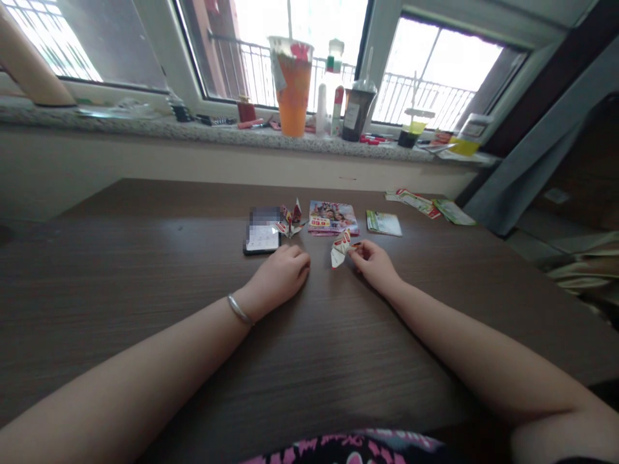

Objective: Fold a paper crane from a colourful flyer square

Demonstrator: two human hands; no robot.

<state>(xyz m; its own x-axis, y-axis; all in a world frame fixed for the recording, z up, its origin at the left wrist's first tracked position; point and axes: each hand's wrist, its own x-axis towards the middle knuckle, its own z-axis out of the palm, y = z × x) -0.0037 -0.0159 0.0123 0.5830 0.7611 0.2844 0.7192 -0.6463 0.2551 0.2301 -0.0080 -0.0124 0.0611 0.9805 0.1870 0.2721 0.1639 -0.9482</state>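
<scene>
Between the thumb and fingers of my right hand [373, 263] is one end of a folded paper crane [341, 247], white with red print, held just above the table. My left hand [283, 267] rests on the tabletop with its fingers curled in, and nothing shows in it. Just beyond that hand stands a second paper crane [291, 222], beside the right edge of a phone [263, 232] with a lit screen. A stack of colourful printed paper squares [333, 216] lies behind the held crane. To its right is a smaller stack of green and white paper [384, 223].
Paper strips [418, 202] lie at the back right of the brown table [271, 367]. Along the granite windowsill [213, 131] stand a tall cup of orange drink [293, 87], a dark drink cup [358, 111], bottles and small items. A curtain [527, 138] hangs at the right.
</scene>
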